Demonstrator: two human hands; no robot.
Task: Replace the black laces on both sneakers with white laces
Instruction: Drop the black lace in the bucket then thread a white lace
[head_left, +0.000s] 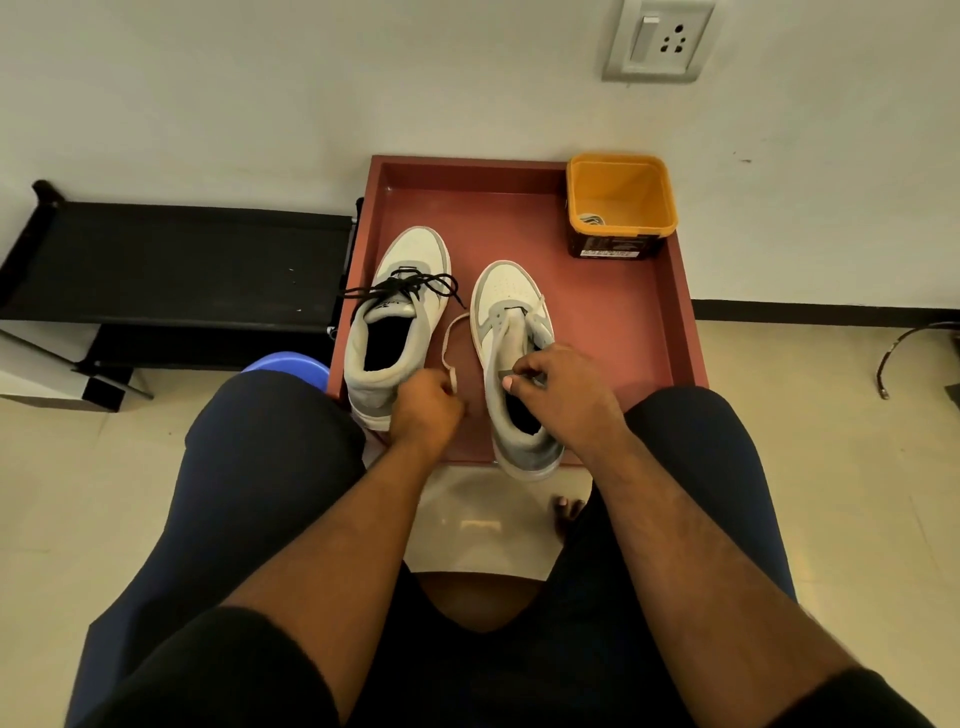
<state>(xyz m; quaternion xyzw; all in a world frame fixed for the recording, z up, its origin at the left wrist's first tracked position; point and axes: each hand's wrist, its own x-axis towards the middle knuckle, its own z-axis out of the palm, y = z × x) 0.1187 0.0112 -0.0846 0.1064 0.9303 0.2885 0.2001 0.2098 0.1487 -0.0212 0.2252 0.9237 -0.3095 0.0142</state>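
Note:
Two white-and-grey sneakers stand on a red tray, toes pointing away from me. The left sneaker carries loosened black laces across its tongue. The right sneaker shows only a short bit of black lace near its toe end. A white lace loops between the two shoes. My left hand is closed on one end of that lace beside the left shoe's heel. My right hand pinches the lace at the right sneaker's upper eyelets.
An orange tub with a lace inside stands at the tray's far right corner. A black rack lies to the left, a blue stool under my left knee. A wall socket is above.

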